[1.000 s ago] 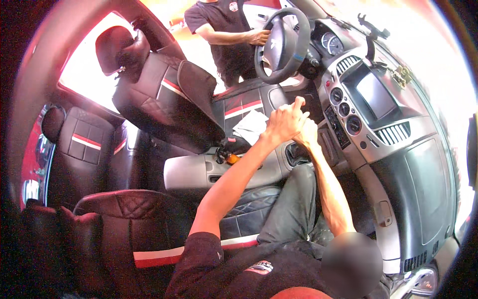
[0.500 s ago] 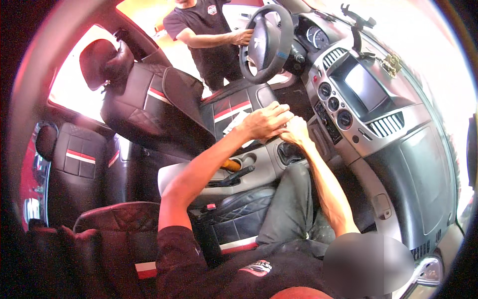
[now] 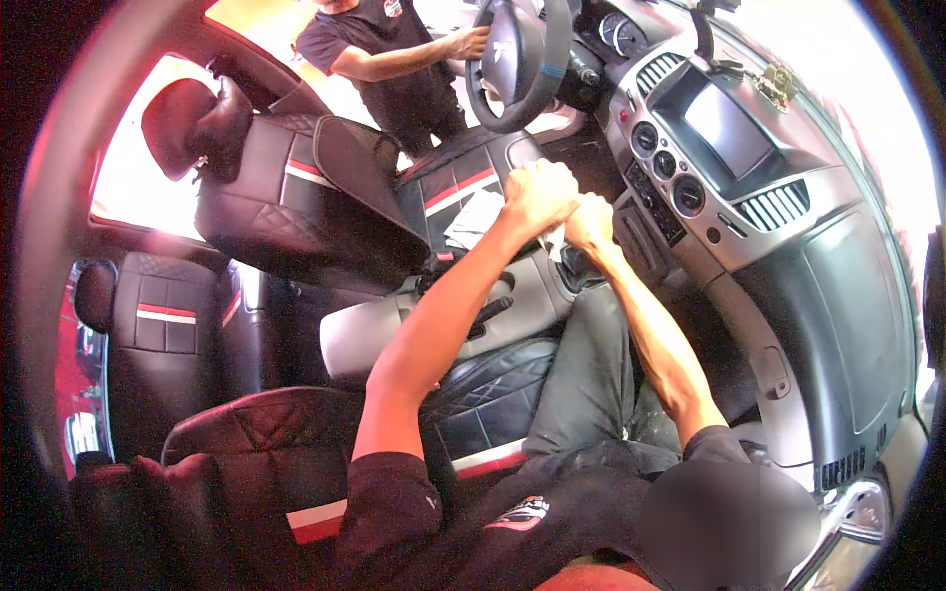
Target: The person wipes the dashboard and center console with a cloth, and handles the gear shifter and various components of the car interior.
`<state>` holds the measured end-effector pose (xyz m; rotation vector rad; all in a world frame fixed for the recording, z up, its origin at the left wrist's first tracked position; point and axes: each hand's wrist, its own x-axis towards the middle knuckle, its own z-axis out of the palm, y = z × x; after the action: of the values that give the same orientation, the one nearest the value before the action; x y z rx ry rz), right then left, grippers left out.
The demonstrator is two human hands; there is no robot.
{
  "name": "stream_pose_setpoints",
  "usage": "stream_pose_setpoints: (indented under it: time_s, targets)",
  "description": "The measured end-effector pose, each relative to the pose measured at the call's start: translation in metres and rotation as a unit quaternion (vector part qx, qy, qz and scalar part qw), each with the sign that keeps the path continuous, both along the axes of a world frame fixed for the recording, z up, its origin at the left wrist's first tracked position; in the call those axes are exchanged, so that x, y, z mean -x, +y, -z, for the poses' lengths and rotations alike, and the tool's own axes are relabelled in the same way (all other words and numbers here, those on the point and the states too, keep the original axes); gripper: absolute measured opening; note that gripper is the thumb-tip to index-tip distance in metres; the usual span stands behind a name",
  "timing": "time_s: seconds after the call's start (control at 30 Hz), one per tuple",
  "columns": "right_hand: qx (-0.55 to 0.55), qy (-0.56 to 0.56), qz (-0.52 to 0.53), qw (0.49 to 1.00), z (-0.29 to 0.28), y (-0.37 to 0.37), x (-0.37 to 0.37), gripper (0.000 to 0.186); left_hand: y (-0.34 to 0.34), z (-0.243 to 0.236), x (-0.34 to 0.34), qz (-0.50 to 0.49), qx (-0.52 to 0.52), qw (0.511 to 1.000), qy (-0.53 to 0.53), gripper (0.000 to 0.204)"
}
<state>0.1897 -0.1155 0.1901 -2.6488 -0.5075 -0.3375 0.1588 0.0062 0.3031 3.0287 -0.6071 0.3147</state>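
My left hand (image 3: 540,202) and my right hand (image 3: 591,222) are together above the centre console (image 3: 370,335), beside the gear lever's dark boot (image 3: 575,268). Both have curled fingers, and a small pale piece (image 3: 554,240) like cloth or paper shows beneath them. What each hand grips is mostly hidden. Just left of my left hand, a crumpled white cloth (image 3: 475,219) lies on the edge of the black driver's seat (image 3: 419,197). The handbrake lever (image 3: 493,313) is near my left forearm.
Another person (image 3: 379,69) stands at the far open door, one hand on the steering wheel (image 3: 517,69). To the right is the dashboard with a screen (image 3: 727,130) and round dials (image 3: 665,165). A black seat (image 3: 286,433) with red and white stripes is beneath me.
My hands have moved slightly farther away, still together, and a pale piece now shows below them. My left forearm covers the cup holder area. The whole view has shifted a little.
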Motion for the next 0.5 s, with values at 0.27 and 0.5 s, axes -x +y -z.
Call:
stream_pose_setpoints:
  time_s: [0.27,0.5]
  targets:
    - [0.015,-0.087,0.003,0.996,0.003,-0.002,-0.002,0.05,0.001,0.012,0.003,0.083,0.114,0.987,-0.082,0.028]
    - [-0.011,-0.067,0.006,0.998,0.001,0.001,0.001,0.036,0.019,0.027,-0.006,0.218,0.194,0.941,-0.172,0.025]
